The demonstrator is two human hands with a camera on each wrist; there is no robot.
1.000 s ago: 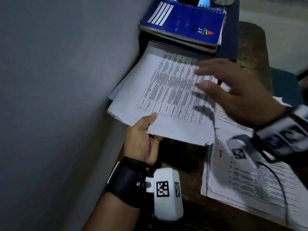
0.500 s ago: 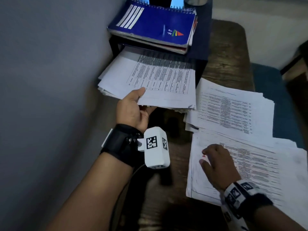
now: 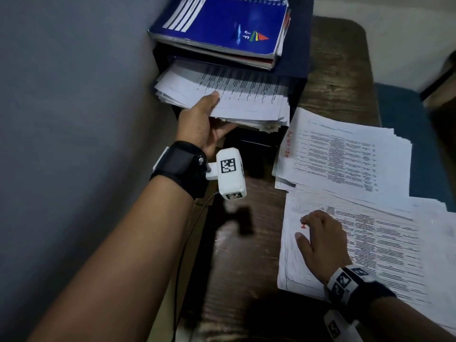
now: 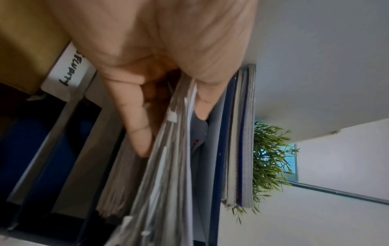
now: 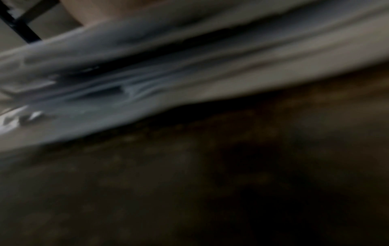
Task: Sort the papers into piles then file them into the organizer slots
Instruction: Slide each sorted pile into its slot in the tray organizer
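A thick stack of printed papers [image 3: 246,95] sits partly inside a slot of the dark blue organizer [image 3: 298,58], its near edge sticking out. My left hand [image 3: 212,114] grips that near edge, thumb on top and fingers underneath. The left wrist view shows the same pinch on the stack [image 4: 168,166]. My right hand [image 3: 318,238] rests on the near pile of papers [image 3: 385,243] on the table, by red writing. A second pile [image 3: 345,154] lies between that pile and the organizer. The right wrist view is dark, showing only blurred paper edges [image 5: 147,74].
A blue spiral notebook [image 3: 222,23] lies on top of the organizer. A grey wall [image 3: 74,95] runs close along the left. The wooden table [image 3: 338,70] shows beyond the piles, with a blue seat [image 3: 399,119] to the right. A slot label [image 4: 69,71] and a plant [image 4: 269,158] appear in the left wrist view.
My left hand has pushed the stack further into the slot. My right hand left the stack, dropped onto the near pile, and has stayed there since.
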